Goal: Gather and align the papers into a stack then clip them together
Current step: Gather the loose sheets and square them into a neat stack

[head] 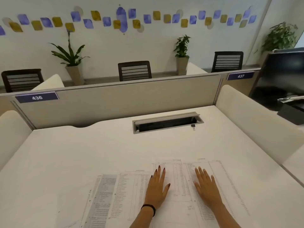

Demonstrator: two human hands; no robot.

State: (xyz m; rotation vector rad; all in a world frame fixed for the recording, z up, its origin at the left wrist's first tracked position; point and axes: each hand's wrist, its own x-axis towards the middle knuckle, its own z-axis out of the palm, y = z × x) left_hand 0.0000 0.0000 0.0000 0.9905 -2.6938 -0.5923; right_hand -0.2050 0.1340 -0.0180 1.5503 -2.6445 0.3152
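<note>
Papers (pixel 172 186), thin and slippery, are pressed flat under left hand (pixel 157 186) and right hand (pixel 206 186), fingers spread, gripping nothing; edges are best taken.

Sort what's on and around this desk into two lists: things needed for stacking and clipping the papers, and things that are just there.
For the job:
papers, spread flat
binder clip, by the cable tray
left hand and right hand, flat on the sheets

Just there:
cable tray
monitor
chairs
potted plants

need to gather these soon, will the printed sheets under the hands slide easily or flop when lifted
The sheets look thin and lie flat, so probably floppy and light. On the smooth white desk they will likely slide easily under the flat left hand and right hand.
</note>
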